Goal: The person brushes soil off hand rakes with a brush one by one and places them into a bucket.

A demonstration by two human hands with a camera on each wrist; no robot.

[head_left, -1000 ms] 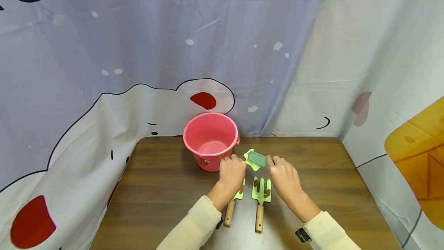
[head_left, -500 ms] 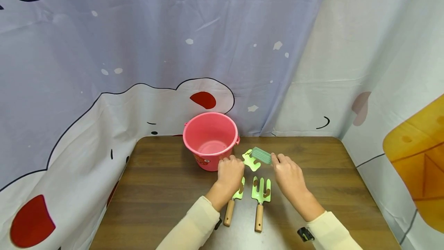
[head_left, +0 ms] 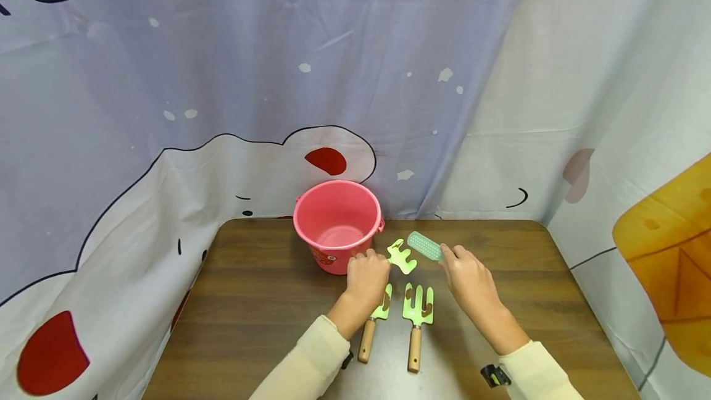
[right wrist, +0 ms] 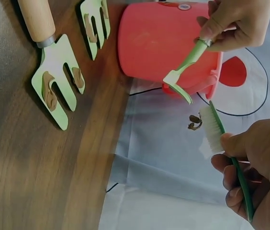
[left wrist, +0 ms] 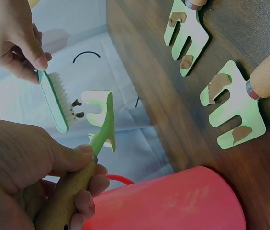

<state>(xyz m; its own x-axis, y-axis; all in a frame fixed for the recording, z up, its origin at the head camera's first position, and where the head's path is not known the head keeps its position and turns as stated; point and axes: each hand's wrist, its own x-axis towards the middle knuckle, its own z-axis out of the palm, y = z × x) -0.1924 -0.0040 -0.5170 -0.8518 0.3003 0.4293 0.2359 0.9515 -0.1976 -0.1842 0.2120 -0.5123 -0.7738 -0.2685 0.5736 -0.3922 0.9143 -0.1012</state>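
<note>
My left hand [head_left: 368, 276] grips the wooden handle of a light-green hand rake [left wrist: 105, 117], its bent tines raised toward the right. In my right hand [head_left: 471, 276] is a green brush [right wrist: 214, 129], pinched by the handle, white bristles facing the rake. Brown clay-like lumps [right wrist: 195, 123] cling to the bristle tips. A small gap shows between brush and rake tines in the left wrist view. Below the hands lie a green hand fork [head_left: 418, 310] with a wooden handle and a similar second fork [head_left: 380, 310], partly hidden by my left hand. Both have brown smears on their tines.
A pink bucket [head_left: 333, 262] stands at the back of the wooden table [head_left: 266, 326], just beyond my left hand. Printed curtains [head_left: 250, 79] hang behind and beside the table.
My right hand has drawn the brush away from the rake, to the right and slightly up. The rake's tines, earlier overlapped by the brush, now show fully. My left hand has barely shifted.
</note>
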